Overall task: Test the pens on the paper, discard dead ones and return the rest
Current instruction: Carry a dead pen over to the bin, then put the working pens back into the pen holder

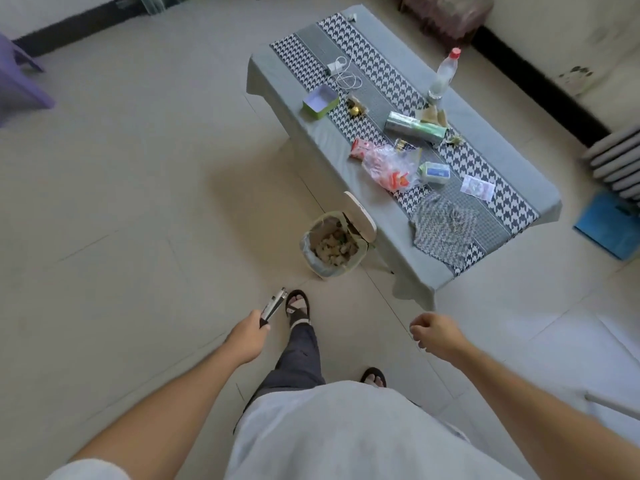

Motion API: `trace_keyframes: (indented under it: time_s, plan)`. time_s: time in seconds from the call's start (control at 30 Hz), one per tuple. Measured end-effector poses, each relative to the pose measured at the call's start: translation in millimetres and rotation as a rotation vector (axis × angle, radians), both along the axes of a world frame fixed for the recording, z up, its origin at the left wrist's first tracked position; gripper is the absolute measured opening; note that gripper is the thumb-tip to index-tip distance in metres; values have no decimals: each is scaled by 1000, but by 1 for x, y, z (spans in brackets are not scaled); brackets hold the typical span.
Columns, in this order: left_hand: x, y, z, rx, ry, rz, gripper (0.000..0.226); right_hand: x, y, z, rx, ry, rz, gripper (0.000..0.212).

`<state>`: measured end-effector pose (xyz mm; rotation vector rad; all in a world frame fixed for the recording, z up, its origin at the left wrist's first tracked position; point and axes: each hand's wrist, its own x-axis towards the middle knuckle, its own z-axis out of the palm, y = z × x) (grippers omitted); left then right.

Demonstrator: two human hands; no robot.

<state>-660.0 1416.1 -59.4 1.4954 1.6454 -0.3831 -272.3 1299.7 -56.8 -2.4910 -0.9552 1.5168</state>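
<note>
My left hand [248, 336] is closed around a small bundle of pens [273, 304] that stick out forward, over the tiled floor. My right hand [434, 333] hangs loosely curled with nothing in it. Ahead stands a small waste bin [331, 244], lid flipped up, with scraps inside, close to the low table's [491, 147] near-left side. A small printed sheet of paper [478, 187] lies on the table's right part. I stand about a step short of the bin.
On the table lie a green open box [320, 101], a white charger with cable [341, 71], a bottle with a red cap [444, 73], a shiny wrapped roll [414, 127], snack bags [388, 164] and a folded cloth [443, 223]. A purple stool [17, 84] stands far left, a blue mat [611, 225] right.
</note>
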Motion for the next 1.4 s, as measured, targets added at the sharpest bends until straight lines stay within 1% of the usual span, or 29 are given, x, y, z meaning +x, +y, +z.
trace_keyframes:
  time_s: [0.17, 0.27, 0.37, 0.5, 0.57, 0.63, 0.7, 0.9, 1.1, 1.2, 1.3, 1.4]
  plan:
    - [40, 120, -21, -96, 13, -191, 24, -20, 48, 5, -63, -6, -133, 14]
    - [70, 177, -34, -130, 24, -279, 23, -32, 70, 11, -51, -20, -183, 13]
    - [105, 216, -49, -154, 43, -354, 23, -42, 85, 16, -76, -13, -253, 10]
    - [148, 243, -76, -163, 75, -463, 27, -44, 85, 9, -107, 9, -280, 8]
    - [162, 248, -90, -172, 58, -418, 32, -41, 77, 4, -130, 3, -280, 9]
    - [171, 248, -101, -179, 30, -323, 49, -37, 67, -1, -142, -7, -293, 9]
    - [174, 246, -107, -145, 29, -248, 55, -32, 56, -3, -150, -7, -327, 9]
    - [149, 210, -87, -123, 50, -182, 41, -13, 26, -4, -161, 6, -351, 10]
    - [112, 165, -45, -137, 99, -246, 26, 17, 7, 2, -103, 40, -392, 10]
    - [108, 152, -25, -124, 105, -290, 20, 31, -7, 6, -69, 39, -431, 11]
    - [121, 147, -8, -108, 68, -331, 18, 39, -28, 10, -38, 39, -535, 13]
    - [143, 142, 2, -83, 30, -423, 16, 33, -57, 10, -22, 53, -701, 13]
